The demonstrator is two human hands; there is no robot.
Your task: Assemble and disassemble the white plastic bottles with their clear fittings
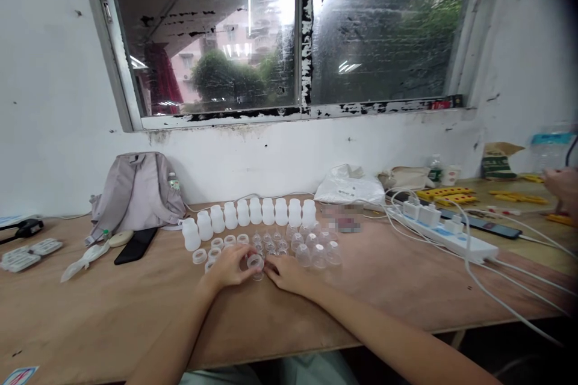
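Note:
My left hand (231, 266) has its thumb and fingers around a translucent screw ring (255, 262) just above the table. Fingers curled, my right hand (286, 274) is close beside that ring; whatever it pinches, if anything, is hidden. Behind my hands stand several clear bottle teats (270, 239). More white screw rings (215, 243) lie to the left, partly behind my left hand. Several clear dome caps (318, 252) stand to the right of my right hand. A curved row of white feeding bottles without tops (255, 212) runs along the back.
On the left are a backpack (135, 192), a black phone (135, 245) and a white case (31, 254). A white plastic bag (350, 185) lies at the back. A power strip (451, 239) with trailing cables is on the right, near another person's hand (562, 185).

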